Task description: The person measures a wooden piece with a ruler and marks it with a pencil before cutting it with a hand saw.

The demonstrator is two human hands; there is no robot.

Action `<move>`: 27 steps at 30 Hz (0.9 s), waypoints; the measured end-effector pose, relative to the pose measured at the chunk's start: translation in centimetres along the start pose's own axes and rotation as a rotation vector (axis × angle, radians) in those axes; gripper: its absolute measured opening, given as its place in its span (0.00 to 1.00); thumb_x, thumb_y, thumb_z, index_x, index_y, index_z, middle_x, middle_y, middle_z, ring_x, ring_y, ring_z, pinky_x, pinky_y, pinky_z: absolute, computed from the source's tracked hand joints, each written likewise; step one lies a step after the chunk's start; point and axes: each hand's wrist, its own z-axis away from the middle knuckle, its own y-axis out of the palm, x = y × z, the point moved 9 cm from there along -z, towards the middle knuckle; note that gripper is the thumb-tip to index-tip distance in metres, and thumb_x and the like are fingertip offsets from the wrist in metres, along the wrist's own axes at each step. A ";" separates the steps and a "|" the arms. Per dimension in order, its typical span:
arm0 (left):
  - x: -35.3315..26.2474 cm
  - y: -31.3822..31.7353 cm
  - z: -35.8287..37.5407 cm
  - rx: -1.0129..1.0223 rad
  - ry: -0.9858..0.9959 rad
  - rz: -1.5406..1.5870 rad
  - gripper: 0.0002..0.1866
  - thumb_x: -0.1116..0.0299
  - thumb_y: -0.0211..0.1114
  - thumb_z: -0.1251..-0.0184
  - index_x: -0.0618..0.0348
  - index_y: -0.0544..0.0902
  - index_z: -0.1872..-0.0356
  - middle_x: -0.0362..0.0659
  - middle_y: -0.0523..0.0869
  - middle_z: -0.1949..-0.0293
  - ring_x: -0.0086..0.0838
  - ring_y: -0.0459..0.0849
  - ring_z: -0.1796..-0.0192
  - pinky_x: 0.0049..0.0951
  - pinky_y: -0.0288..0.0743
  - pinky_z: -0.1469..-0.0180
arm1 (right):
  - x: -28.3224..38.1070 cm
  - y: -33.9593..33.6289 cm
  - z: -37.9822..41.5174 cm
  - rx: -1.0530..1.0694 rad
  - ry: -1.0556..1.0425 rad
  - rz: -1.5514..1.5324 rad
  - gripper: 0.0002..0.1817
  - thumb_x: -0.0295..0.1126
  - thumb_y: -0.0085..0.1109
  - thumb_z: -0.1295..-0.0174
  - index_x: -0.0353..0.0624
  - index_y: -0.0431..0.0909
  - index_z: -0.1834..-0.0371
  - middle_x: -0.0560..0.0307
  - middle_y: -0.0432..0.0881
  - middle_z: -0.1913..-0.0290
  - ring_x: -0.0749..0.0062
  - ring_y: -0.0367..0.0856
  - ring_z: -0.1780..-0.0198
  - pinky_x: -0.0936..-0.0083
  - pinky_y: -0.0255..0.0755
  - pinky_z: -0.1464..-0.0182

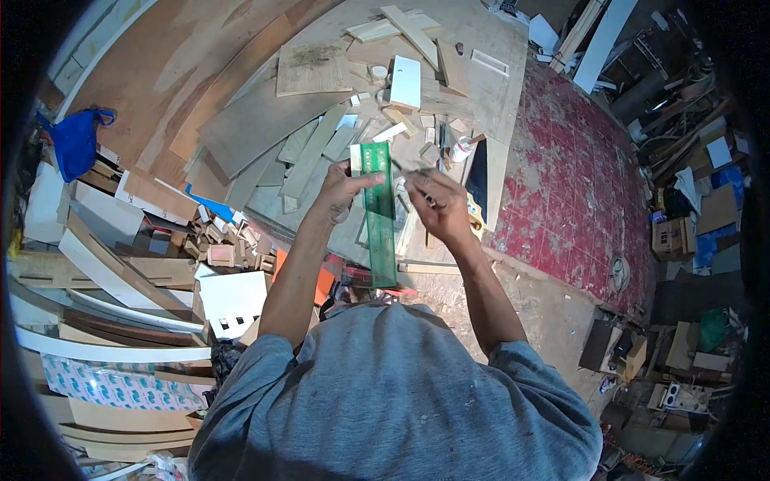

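Note:
My left hand (343, 191) grips a long green see-through strip (379, 216) near its upper end, with the thumb across its face. A narrow pale edge (356, 160) shows along the strip's upper left side. The strip's lower end hangs close to my chest. Just right of the strip is my right hand (437, 204), raised with its fingers curled in and closed. Its fingertips are slightly blurred, and what they hold, if anything, cannot be made out. A white bottle (462, 149) stands on the worktable beyond my right hand.
Wood offcuts (313, 148), a square board (314, 68) and a white panel (406, 82) litter the worktable. A red tiled surface (553, 184) lies to the right. Stacked curved boards (120, 313) and a blue bag (76, 144) are at the left.

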 end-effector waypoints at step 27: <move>15.1 -13.6 2.8 -0.513 -0.240 0.434 0.24 0.72 0.72 0.38 0.58 0.72 0.44 0.44 0.81 0.51 0.33 0.83 0.50 0.34 0.81 0.50 | -10.9 -5.6 24.4 -0.548 1.124 -0.361 0.11 0.35 0.55 0.26 0.42 0.81 0.49 0.64 0.83 0.61 0.83 0.77 0.62 0.81 0.68 0.60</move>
